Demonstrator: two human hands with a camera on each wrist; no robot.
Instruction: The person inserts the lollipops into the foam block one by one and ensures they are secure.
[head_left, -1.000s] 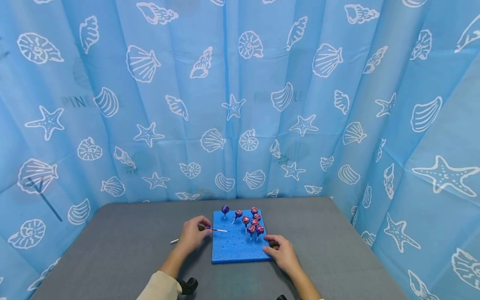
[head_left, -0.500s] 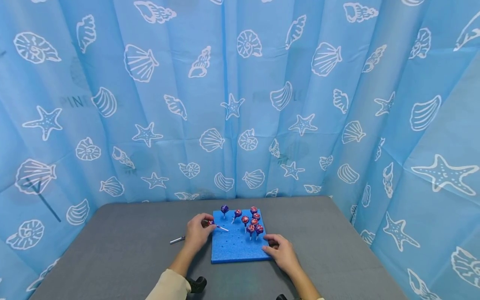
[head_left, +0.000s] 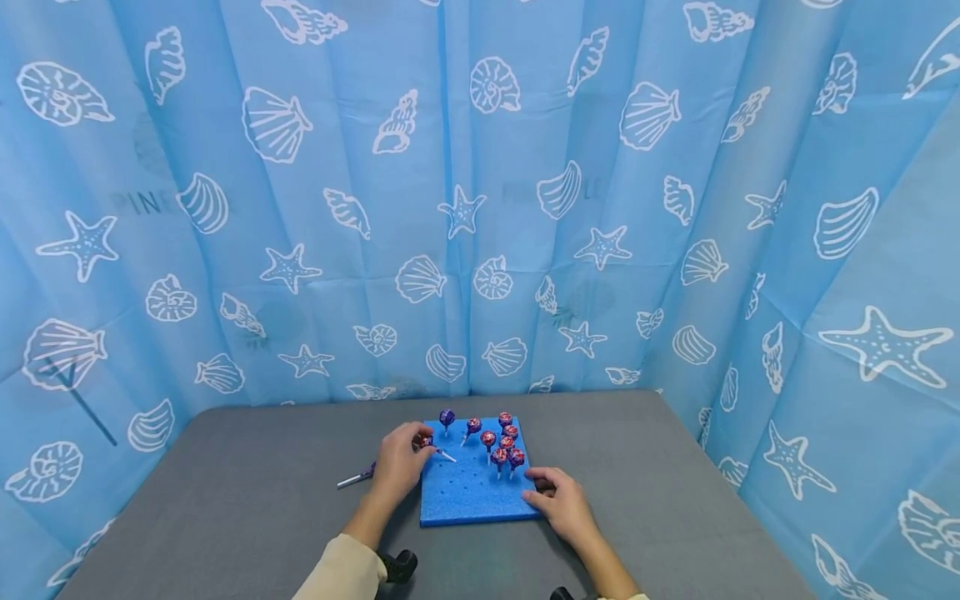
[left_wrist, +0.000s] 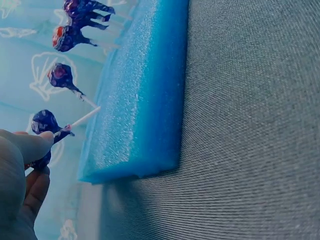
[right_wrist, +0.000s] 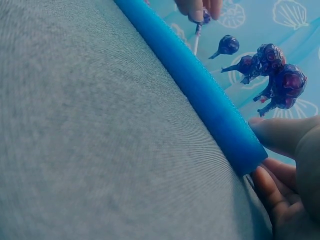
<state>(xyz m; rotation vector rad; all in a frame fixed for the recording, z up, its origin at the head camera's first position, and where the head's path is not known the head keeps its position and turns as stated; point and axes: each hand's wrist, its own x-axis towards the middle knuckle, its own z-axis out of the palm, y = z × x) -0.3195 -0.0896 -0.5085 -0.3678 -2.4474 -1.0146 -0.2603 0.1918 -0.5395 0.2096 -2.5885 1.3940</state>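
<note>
My left hand [head_left: 400,458] pinches a wrapped lollipop [left_wrist: 41,161] between thumb and fingers, over the left edge of a blue foam board [head_left: 480,504]. The held lollipop's white stick [head_left: 446,455] points right and down toward the board, tilted. Its head is partly hidden by the thumb in the left wrist view. My right hand [head_left: 561,502] grips the board's right edge near the front corner, thumb on top and fingers at the side and underneath. Several red and purple lollipops [head_left: 499,457] stand in the board, most of them clustered on the right; a purple lollipop [head_left: 447,417] stands at the back left.
Another lollipop [head_left: 356,479] lies on the grey table [head_left: 285,492] left of the board, partly behind my left hand. Small holes dot the board's front and left part. A blue shell-print curtain [head_left: 420,208] hangs behind and beside the table.
My left hand has moved slightly right and back with the lollipop, whose stick now tips downward. More of the lollipop on the table shows. The right hand stays on the board.
</note>
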